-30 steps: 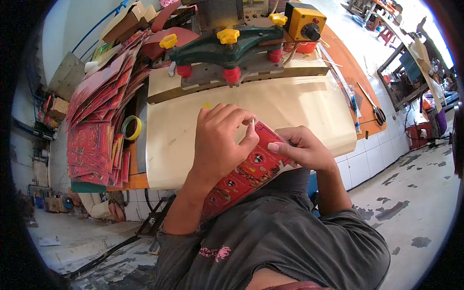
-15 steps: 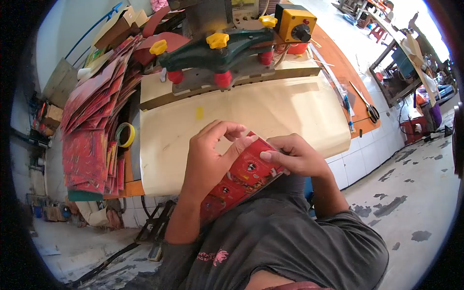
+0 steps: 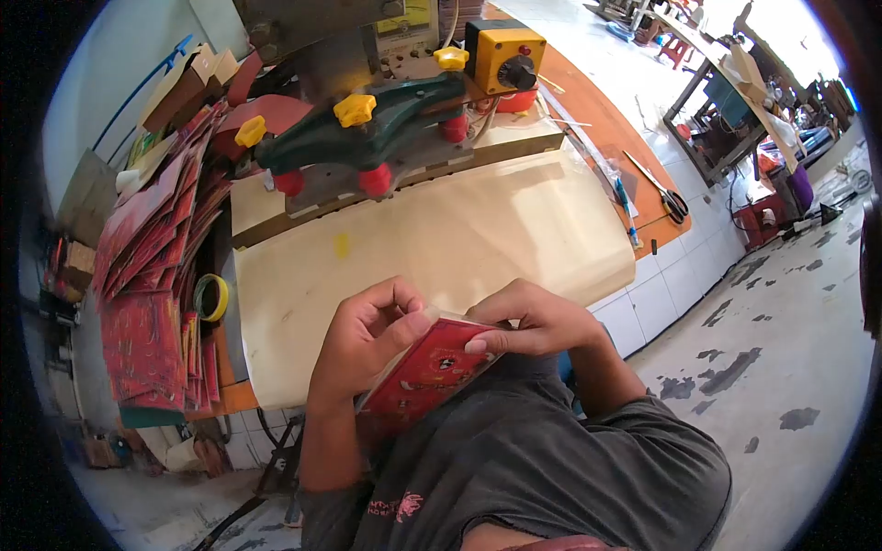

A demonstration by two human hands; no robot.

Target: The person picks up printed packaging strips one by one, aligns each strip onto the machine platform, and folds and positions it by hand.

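A flat red printed packet (image 3: 432,372) is held in front of my dark shirt, tilted, its upper edge towards the machine. My left hand (image 3: 360,342) grips its upper left corner between thumb and curled fingers. At the right end of the same edge, my right hand (image 3: 535,321) pinches it, thumb on the printed face and fingers behind. A pale strip shows along the top edge; whether it is one piece or several layers I cannot tell. Beyond both hands lies a cream-coloured work surface (image 3: 432,230) with a small yellow mark.
A dark green machine frame (image 3: 404,106) with yellow knobs and red feet spans the back, beside a yellow control box (image 3: 505,60). Red printed pieces (image 3: 142,340) are piled at left, near a yellow tape roll (image 3: 211,297). Scissors (image 3: 673,204) and a blue cutter (image 3: 626,200) lie right.
The view has shifted, so the bench sits further left and lower. Both hands have lowered slightly in view, and the packet has tipped, showing its pale top edge.
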